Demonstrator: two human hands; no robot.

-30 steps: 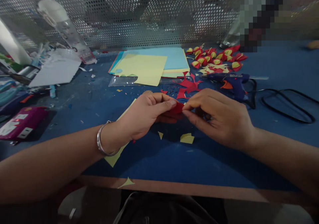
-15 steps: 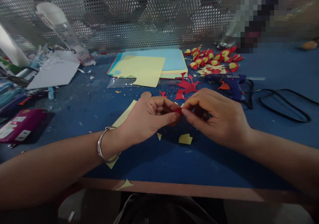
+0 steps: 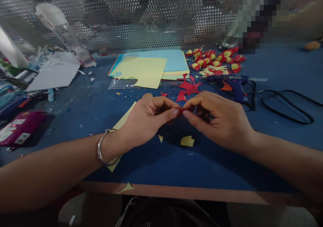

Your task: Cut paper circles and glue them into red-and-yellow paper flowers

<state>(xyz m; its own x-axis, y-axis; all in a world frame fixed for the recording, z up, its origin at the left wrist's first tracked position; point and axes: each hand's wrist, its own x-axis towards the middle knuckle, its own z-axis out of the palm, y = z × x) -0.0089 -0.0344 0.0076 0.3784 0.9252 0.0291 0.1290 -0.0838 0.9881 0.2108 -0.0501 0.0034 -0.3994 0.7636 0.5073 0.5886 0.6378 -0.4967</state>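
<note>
Between my two hands is a small red paper piece, mostly covered by the fingertips. My left hand, with a metal bangle at the wrist, pinches its left side between thumb and fingers. My right hand pinches the right side, thumb and forefinger closed. Both hands are raised over the blue table, tips nearly touching. Below them lie a yellow paper scrap and a tiny yellow triangle. Just behind are red paper offcuts. A yellow paper strip lies partly under my left wrist.
Coloured paper sheets are stacked at the back. Red-and-yellow paper buds are heaped to their right. A blue glue gun with a black cord lies at right. A clear bottle, white papers and a magenta box occupy the left.
The fingertips of both hands have drawn closer together around the red paper piece, so less of it shows. The things on the table lie as before.
</note>
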